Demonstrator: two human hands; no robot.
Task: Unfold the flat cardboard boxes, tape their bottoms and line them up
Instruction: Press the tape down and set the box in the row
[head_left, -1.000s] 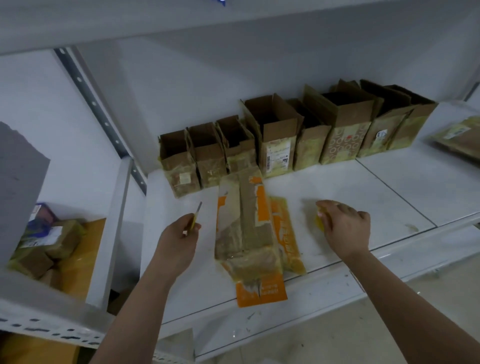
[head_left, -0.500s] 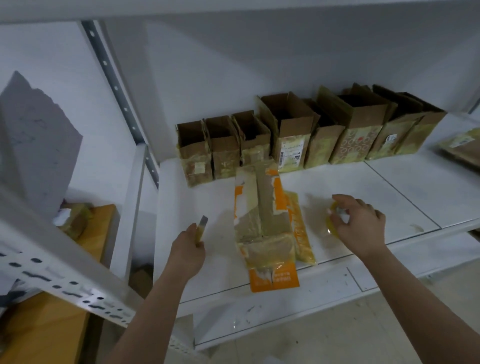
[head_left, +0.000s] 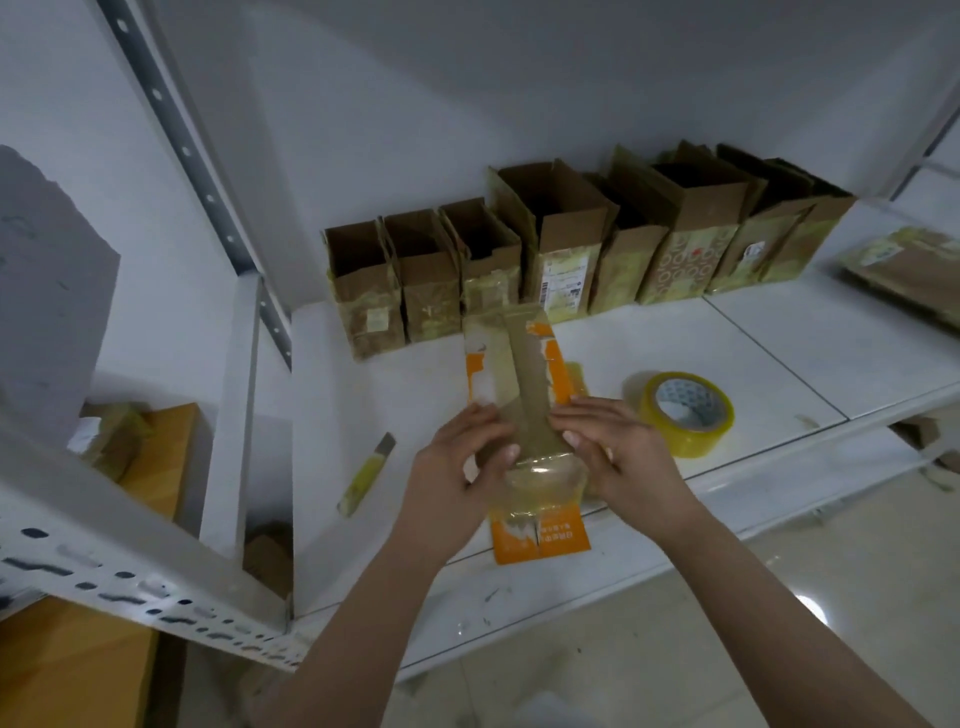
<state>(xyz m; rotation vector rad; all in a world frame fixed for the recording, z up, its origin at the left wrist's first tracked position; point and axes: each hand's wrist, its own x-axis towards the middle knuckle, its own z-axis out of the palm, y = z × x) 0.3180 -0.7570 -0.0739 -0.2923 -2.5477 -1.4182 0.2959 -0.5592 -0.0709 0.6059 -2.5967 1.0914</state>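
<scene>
On white shelf, opened boxes, grey wall

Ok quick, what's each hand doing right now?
Left hand: gripping the flat orange box.
Right hand: gripping the same box's other edge.

A white metal shelf forms the work surface, its panels meeting at a seam. Behind it stands a plain white wall. A perforated grey upright rises at the left, and a perforated white rail crosses the lower left. Below the shelf edge lies a glossy pale tiled floor showing a bright light reflection.
</scene>
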